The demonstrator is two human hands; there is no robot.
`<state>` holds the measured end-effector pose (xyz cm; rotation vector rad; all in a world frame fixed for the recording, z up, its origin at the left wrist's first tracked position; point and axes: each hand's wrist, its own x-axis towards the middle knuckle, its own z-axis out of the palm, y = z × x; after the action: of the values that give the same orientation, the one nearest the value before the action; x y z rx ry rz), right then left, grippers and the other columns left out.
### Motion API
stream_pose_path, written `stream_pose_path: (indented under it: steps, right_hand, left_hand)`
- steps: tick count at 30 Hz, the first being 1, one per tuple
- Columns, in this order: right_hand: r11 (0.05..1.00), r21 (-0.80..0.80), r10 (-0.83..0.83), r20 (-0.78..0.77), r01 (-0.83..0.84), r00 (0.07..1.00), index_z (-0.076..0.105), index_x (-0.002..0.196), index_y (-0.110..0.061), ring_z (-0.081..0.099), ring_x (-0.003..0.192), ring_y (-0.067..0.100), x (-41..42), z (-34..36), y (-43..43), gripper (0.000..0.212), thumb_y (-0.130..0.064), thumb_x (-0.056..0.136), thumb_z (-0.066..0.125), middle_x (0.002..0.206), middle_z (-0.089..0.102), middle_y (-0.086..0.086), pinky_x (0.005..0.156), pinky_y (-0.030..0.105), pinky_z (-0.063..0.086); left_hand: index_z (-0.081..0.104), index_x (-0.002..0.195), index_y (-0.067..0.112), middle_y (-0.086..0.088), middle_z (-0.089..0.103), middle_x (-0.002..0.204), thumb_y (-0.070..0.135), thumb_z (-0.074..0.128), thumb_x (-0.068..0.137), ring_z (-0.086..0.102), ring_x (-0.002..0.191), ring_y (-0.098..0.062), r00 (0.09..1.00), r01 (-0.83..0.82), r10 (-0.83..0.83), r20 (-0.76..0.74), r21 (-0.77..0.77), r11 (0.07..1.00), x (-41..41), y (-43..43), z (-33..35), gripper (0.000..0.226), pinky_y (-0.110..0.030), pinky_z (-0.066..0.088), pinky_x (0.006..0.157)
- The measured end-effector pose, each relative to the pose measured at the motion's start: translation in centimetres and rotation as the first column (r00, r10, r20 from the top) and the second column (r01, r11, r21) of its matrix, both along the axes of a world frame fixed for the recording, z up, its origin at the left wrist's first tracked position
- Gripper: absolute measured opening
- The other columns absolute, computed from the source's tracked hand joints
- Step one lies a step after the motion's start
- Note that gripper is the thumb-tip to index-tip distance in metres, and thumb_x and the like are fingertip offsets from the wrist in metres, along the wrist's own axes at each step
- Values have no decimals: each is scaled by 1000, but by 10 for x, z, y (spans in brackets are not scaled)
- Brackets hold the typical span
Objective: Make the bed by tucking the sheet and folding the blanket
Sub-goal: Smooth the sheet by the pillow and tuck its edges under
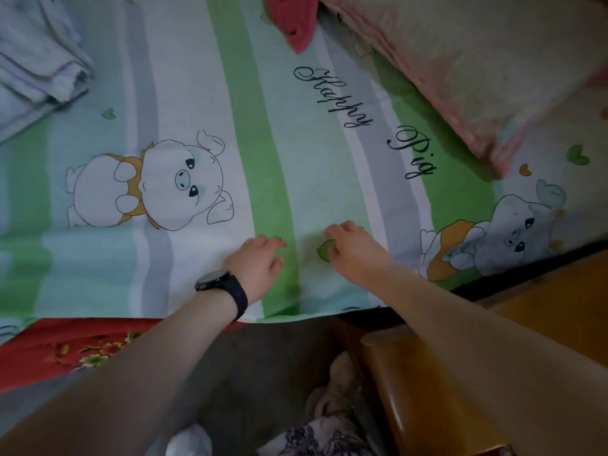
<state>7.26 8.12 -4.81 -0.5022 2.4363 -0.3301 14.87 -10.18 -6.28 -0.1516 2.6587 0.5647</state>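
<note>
— As my arms reached over the near edge of the bed, both hands lay palm-down on the sheet [296, 159]. Left hand [256, 261] was on a green stripe, right hand [352, 245] just beside it, next to a small green heart print.
— Gripping anything?
— No. Fingers on both were loose and slightly bent, resting on the fabric, nothing pinched. Black watch [223, 284] on my left wrist.
— Sheet position?
— Spread flat over the mattress, with pig cartoons and "Happy Pig" lettering facing up. Its near edge lay over a red floral cover [82, 343] at lower left. Couldn't tell if it was tucked.
— Blanket?
— The pale bluish blanket [39, 67] sat in folds at the far left, well apart from my hands.
— Rest?
— Pink pillow [477, 77] was at far right on the sheet, with a red cloth [292, 24] beside it at the top edge. Wooden frame [427, 390] at lower right.
</note>
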Motion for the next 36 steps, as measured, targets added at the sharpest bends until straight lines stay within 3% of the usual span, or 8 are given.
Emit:
stream_pose_path:
  steps: [4,9,18,23,25,27,29,36]
  right_hand:
    - [994,101,-47,113,35,993,7,151,-27,4,145,28,35,-8,-35,75,-3,89,42,159,-4,-4,108,56,31]
    - [950,308,-27,245,-52,969,56,113,-8,58,108,30,127,-10,-76,26,-13,91,43,118,59,12,87,36,47]
    - [993,29,-112,-56,114,992,45,133,-15,46,122,29,207,-18,-145,50,-8,84,45,133,46,9,99,41,42]
    - [981,-29,-195,-230,194,953,-1,152,-25,1,146,28,193,-39,-163,85,-3,83,44,159,-9,3,115,53,13]
    - [991,41,-117,-193,127,974,13,150,-22,15,143,28,197,-54,-160,76,-5,83,46,157,10,3,110,51,28]
    - [997,62,-24,-222,38,975,43,131,-19,46,122,26,206,-66,-152,49,-9,83,47,132,45,3,95,41,44]
    - [1000,-18,0,-278,-5,961,58,109,-22,59,98,24,212,-71,-150,35,-11,79,44,104,58,-1,82,38,48]
    - [960,-213,110,-314,-183,943,64,108,-18,57,94,25,200,-52,-200,35,-14,76,50,103,60,2,80,36,47]
  left_hand:
    - [3,148,41,-1,-10,159,46,37,95,-6,146,-30,985,122,-79,153,-298,947,25,-47,-5,62,-53,6,115]
    - [52,129,28,-5,50,138,48,36,94,48,125,-27,834,308,-205,513,-124,943,106,-78,-1,44,-38,41,102]
    - [39,136,26,-2,51,132,36,35,97,49,122,-23,971,212,-187,150,-169,963,173,-129,21,41,-35,42,94]
    - [3,150,25,-8,2,156,25,49,91,2,145,-31,971,234,-233,46,-367,900,163,-133,-6,75,-46,0,118]
    - [6,149,24,-10,11,154,26,52,90,14,142,-33,971,236,-200,131,-375,896,162,-131,-24,75,-47,14,115]
    - [25,139,21,-8,43,134,31,48,92,47,120,-30,974,202,-160,163,-288,936,166,-128,-39,54,-40,41,90]
    - [34,125,20,-3,60,113,36,42,94,61,100,-27,987,139,-120,107,-199,970,171,-123,-40,35,-33,41,67]
    - [48,114,20,0,57,114,32,39,95,54,108,-22,999,51,-54,-7,-208,977,171,-155,-12,25,-34,41,79]
